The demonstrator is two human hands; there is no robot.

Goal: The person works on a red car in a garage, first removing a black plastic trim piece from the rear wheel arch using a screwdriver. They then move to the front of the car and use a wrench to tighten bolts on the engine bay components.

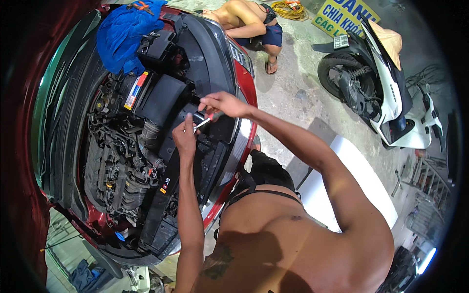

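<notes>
Over the front of a car's open engine bay (122, 166), my two hands are close together. A screwdriver-like tool (205, 121) with a red and grey handle and a bright metal shaft spans the gap between them. My right hand (223, 104) is curled at the handle end, its fingers bent, with the handle showing just below the palm. My left hand (184, 139) is closed at the metal end, thumb raised; its grip partly hides the tip. Beneath the hands lie the black air box (163, 100) and the black front panel (195, 161).
A blue cloth (124, 36) with orange-handled pliers (140, 6) lies on the car's far edge. The raised red hood (19, 146) stands at left. Beyond the bumper, another person (254, 24) crouches. A white scooter (391, 107), yellow sign (342, 17) and white panel (351, 180) are at right.
</notes>
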